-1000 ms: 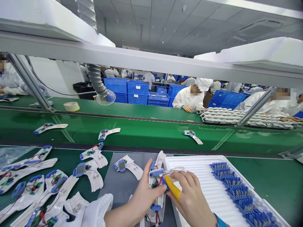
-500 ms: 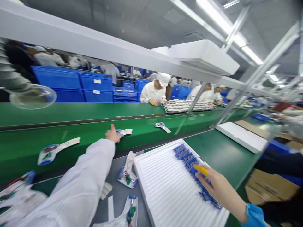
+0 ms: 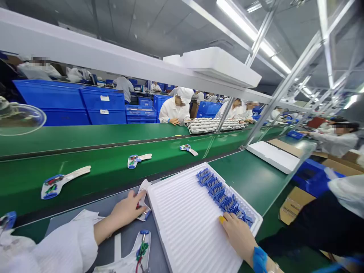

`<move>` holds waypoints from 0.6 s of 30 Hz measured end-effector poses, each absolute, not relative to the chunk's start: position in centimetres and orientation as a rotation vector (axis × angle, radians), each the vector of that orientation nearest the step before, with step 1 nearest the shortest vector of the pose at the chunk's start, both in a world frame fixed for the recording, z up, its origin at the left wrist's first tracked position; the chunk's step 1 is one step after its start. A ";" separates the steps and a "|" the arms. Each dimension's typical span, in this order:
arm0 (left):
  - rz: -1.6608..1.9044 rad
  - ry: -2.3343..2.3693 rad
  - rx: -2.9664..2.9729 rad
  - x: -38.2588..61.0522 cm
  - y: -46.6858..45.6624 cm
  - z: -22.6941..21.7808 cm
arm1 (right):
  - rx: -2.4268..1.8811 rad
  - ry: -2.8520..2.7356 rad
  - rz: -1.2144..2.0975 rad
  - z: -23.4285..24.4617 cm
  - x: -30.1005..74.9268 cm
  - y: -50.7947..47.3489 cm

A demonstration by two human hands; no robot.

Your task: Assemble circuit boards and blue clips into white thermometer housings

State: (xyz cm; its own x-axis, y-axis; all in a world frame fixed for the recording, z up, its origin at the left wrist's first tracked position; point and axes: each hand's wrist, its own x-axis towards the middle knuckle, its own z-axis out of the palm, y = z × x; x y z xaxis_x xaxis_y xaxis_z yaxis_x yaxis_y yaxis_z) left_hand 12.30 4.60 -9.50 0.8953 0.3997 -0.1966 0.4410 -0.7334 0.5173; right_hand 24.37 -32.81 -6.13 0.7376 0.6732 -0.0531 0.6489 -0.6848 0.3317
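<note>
My left hand has its fingers closed over a white gun-shaped plastic housing with a blue end and wires inside, lying against the tray's left side. A second such housing with green and red wires lies nearer to me. My right hand, a yellow cover on one fingertip, bends over the white foam tray. Its fingertips are in the near part of a row of small blue parts with grey middles; what they pinch is partly hidden by the hand.
Several more housings, such as one, lie spaced along the green conveyor belt. A white shelf beam crosses above it. A flat white box stands right. Across the belt, a person in white sits near stacked white pieces.
My left hand has drawn back from the housing on the belt, which now lies free, to the one beside the tray. My right hand has moved down to the row's near end.
</note>
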 end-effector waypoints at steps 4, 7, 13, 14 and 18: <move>0.024 0.786 2.194 12.4 7.6 -9.1 | 2.691 1.005 0.089 -6.0 24.4 -33.2; 0.093 0.912 1.876 11.7 9.0 -7.5 | 2.782 1.004 0.059 -5.5 24.2 -33.2; 0.139 0.831 1.332 7.7 4.0 -1.6 | 3.042 1.289 -0.018 -2.1 21.6 -28.9; 0.136 0.780 1.278 7.2 2.4 -0.9 | 3.117 1.394 -0.072 -1.5 20.9 -27.5; 0.076 0.621 1.047 6.2 -3.2 0.5 | 3.546 1.820 -0.632 0.5 17.9 -22.3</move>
